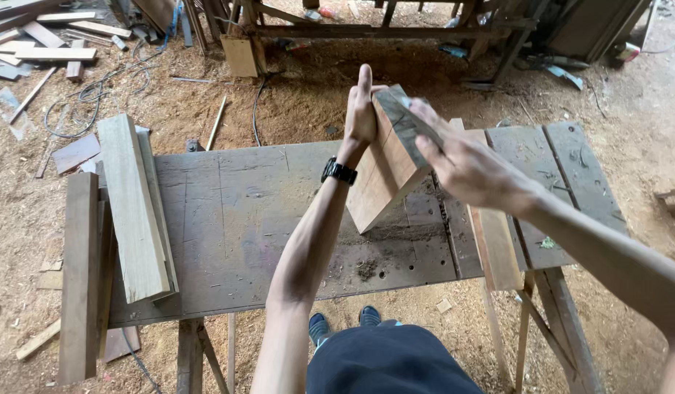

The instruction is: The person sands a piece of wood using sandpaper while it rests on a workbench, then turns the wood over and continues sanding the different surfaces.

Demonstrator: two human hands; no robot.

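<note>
The left hand (362, 109) grasps the tilted wooden block (381, 175) at its top; the right hand (465, 164) presses grey sandpaper (407, 124) on its upper edge.

Sawdust is covering the dirt floor (629, 146) (offcuts (45, 44) lying scattered), while daylight is falling on a grey weathered tabletop (235, 219).

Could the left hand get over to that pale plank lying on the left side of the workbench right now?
Probably not yet: the left hand is propping up the tilted wooden block. The bench top between it and the pale plank looks unobstructed.
</note>
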